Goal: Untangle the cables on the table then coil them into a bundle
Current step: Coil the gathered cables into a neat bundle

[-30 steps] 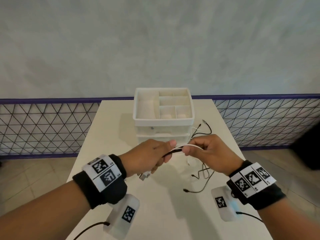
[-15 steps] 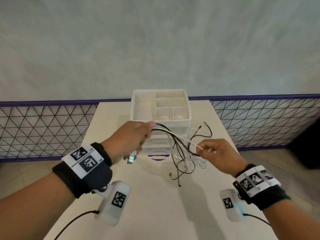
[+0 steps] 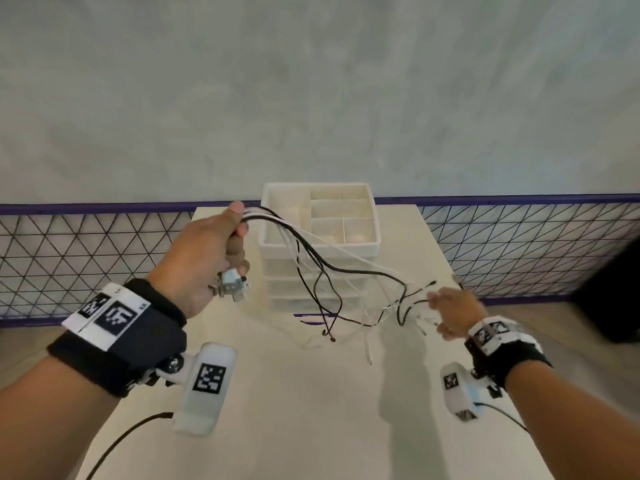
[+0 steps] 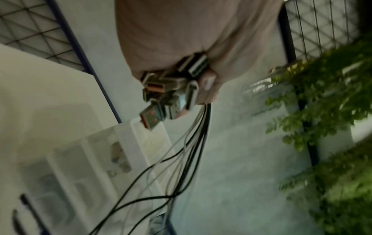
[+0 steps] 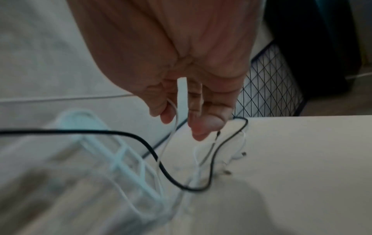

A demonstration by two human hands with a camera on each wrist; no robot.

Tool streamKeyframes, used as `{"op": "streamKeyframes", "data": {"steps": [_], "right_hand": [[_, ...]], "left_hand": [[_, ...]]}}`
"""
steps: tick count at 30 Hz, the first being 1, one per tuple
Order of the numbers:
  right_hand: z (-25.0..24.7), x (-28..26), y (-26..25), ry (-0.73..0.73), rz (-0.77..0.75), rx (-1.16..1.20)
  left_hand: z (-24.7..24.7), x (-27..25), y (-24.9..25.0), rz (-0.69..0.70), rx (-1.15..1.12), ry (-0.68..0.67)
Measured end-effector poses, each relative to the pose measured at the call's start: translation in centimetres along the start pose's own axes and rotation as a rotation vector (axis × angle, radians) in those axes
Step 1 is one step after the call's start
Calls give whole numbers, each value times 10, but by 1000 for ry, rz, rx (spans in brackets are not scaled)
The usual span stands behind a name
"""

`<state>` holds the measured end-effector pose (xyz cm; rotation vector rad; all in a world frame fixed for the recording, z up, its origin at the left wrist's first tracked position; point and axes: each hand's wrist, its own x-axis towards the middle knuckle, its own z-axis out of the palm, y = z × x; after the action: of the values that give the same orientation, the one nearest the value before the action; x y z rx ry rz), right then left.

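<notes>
A grey wall and a wire fence (image 3: pixel 86 261) stand behind the pale table (image 3: pixel 311 410), which carries a white drawer box (image 3: pixel 320 216). The cables (image 3: pixel 332 268), black and white, fan out in loose strands above the table, their far ends trailing on it. The left hand (image 3: pixel 204 258) is raised, fist curled round their plugs (image 4: pixel 171 90). The right hand (image 3: pixel 453 313), lower down, pinches one white cable (image 5: pixel 182 95) between its fingertips.
</notes>
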<state>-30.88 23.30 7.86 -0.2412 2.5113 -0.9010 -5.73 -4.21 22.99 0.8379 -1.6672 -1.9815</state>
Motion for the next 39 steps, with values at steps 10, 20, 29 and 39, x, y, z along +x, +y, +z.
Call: {"op": "streamKeyframes", "data": {"steps": [10,20,29,39], "right_hand": [[-24,23,-31,30,-110,107],[-33,5,-39,-22,-257,-570],[-2,-104,-133,-362,-735,256],[80,-64,-5,-352,-157,46]], "left_hand": [[-18,4,8,17,-43,74],[3,-3,11,1,192,-15],[49,-22,12,-16,641,-366],[22,-20,55,12,249,-198]]}}
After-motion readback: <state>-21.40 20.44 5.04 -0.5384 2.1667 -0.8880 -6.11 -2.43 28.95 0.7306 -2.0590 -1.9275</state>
